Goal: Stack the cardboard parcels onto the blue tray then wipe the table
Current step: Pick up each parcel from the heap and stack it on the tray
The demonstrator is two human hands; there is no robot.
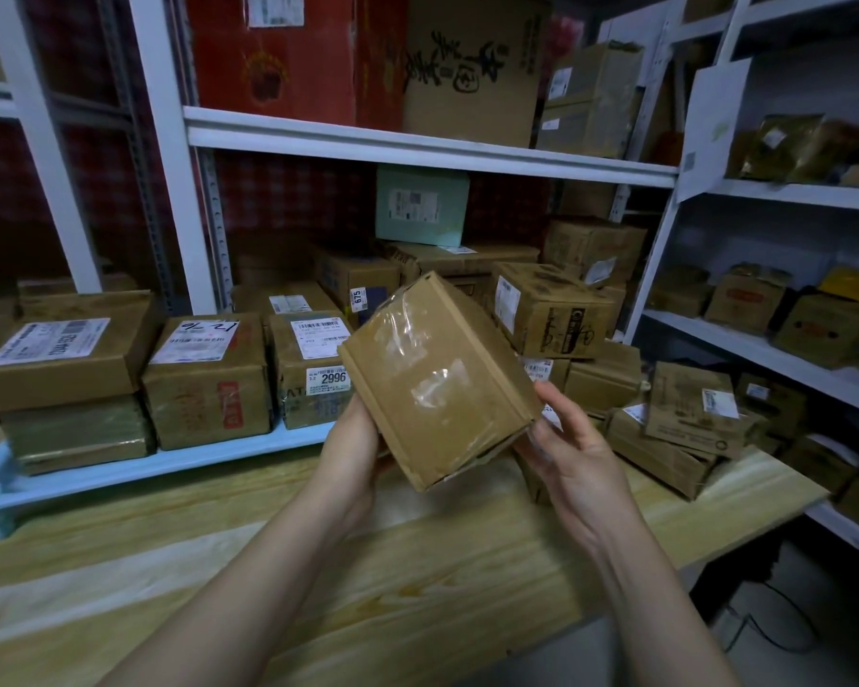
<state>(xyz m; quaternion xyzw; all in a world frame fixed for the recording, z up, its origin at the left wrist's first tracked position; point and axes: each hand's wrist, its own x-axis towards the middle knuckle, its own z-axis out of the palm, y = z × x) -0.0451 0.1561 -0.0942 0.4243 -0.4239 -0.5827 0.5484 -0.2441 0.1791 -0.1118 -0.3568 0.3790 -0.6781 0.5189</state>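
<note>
Taped parcel (437,384) above the bench (318,562)
Our left hand (353,448) and right hand (574,463) grip it; blue tray (194,458) part-loaded; loose parcels (690,414) remain; no wiping yet

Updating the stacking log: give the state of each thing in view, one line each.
held parcel: taped shut, tilted, in the air.
left hand: holds its left side.
right hand: holds its lower right corner.
blue tray: loaded.
stacked parcels: on the tray, taped shut, two high at left.
loose parcels: heaped on the table at right, some tilted.
</note>
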